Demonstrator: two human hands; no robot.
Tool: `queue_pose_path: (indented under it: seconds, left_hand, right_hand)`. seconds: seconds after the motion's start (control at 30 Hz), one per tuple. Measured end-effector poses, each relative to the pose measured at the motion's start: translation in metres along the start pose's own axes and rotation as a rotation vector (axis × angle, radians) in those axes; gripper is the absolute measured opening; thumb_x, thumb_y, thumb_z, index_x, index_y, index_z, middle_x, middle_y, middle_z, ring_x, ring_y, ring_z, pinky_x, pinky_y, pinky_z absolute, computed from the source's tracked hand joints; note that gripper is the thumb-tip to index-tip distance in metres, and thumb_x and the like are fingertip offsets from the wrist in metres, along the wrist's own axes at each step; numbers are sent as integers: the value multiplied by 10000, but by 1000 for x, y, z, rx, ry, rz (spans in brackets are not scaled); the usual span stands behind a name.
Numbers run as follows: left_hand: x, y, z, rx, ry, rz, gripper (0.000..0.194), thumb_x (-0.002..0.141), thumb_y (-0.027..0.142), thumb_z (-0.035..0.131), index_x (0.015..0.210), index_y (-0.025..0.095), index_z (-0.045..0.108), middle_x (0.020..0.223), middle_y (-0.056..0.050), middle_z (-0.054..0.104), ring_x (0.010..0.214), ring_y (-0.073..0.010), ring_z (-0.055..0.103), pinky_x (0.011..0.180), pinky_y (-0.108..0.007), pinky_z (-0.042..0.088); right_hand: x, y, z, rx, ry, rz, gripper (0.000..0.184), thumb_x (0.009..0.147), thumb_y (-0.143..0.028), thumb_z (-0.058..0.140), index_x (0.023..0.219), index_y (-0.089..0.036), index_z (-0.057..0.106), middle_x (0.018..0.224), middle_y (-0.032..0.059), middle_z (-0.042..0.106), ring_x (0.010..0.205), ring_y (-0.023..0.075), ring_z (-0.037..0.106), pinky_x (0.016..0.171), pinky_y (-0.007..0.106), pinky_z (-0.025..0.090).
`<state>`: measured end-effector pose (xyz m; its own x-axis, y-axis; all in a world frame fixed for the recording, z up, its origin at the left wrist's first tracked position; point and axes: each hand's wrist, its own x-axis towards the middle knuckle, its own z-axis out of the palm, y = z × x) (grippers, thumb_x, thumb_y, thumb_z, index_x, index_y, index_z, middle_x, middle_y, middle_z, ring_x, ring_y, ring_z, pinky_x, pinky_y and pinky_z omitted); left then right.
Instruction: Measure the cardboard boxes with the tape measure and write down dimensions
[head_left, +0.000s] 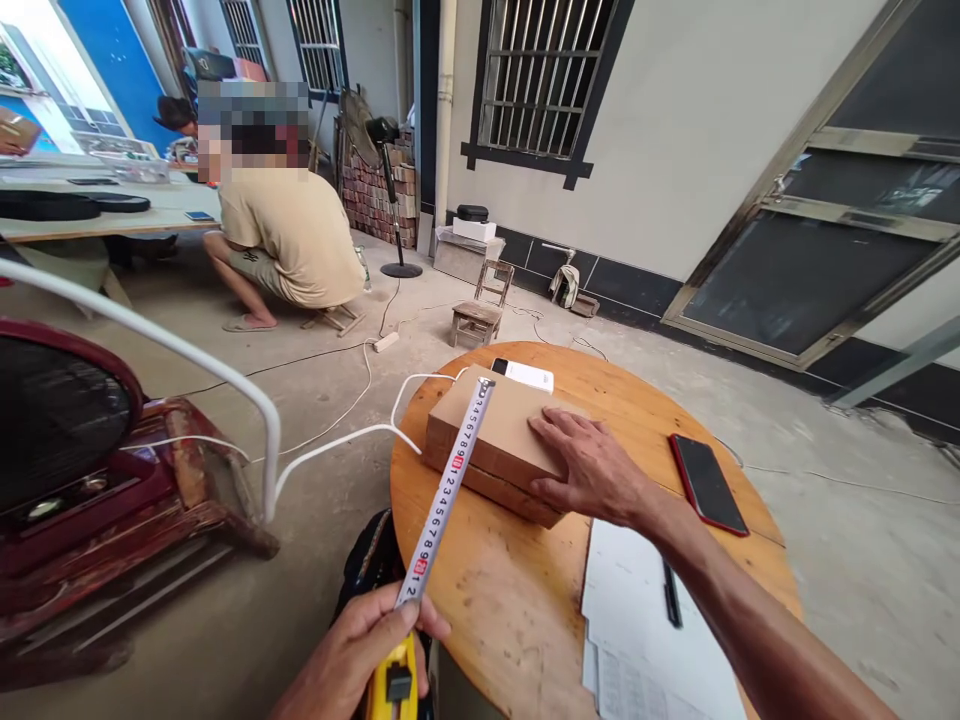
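Observation:
In my left hand (382, 630) is a yellow tape measure (396, 680), its case at the bottom of the head view and my thumb on the blade. The silver blade (442, 500) runs out and away, its hooked end over the top of a brown cardboard box (487, 430). That box lies flat on a round wooden table (480, 570). My right hand (585, 460) rests on the box's right part, fingers stretched out and apart, thumb near its front edge.
White papers (630, 620) with a black pen (671, 592) lie on the table's near right. A red-edged phone (707, 483) and a white device (529, 376) are there too. Left stands a dark red speaker (67, 450). A person (289, 235) squats beyond, near a fan (390, 190) and a small chair (480, 310).

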<state>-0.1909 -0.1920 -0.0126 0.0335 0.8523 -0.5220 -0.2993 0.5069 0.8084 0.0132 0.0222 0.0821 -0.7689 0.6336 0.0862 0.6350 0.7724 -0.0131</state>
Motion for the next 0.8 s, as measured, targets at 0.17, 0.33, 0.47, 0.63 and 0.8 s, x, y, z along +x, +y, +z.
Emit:
queue_pose_path:
  seconds: [0.17,0.33,0.47,0.63,0.8]
  left_hand:
    - [-7,-3,-1,22,-19,63,381,858,495,453,905,169,646,629,-20,630,581,-152,544,565,-230,397]
    - [-7,2,3,37,-14,60,400,831,513,481,872,158,659,597,-25,620,570,-160,543,561,-245,410]
    - [-5,10,9,72,40,75,425,772,559,538,833,162,677,607,-33,638,582,-167,558,585,-253,428]
    - [4,10,18,1,53,48,396,769,545,548,789,161,643,536,-5,598,497,-136,509,506,-230,376]
    - [14,9,26,-78,103,111,349,729,502,614,751,154,622,677,-26,655,539,-140,556,544,-244,402]
  right_hand:
    - [-9,21,-30,194,-88,-47,685,745,-453,627,1360,-216,438,1401,115,428,1238,328,426,998,502,346]
    - [-11,34,-49,476,-122,22,535,780,-454,616,1286,-307,525,1308,31,540,1111,303,548,902,454,461]
    - [-4,41,-52,604,-87,127,496,802,-536,567,1240,-303,572,1275,36,568,1102,314,555,897,473,463]
    - [12,51,-47,751,-130,109,515,847,-561,490,1222,-223,595,1162,57,639,1049,282,590,886,412,472]
    - [17,53,-48,787,-137,137,512,837,-565,500,1185,-210,623,1096,60,665,980,260,616,814,360,497]
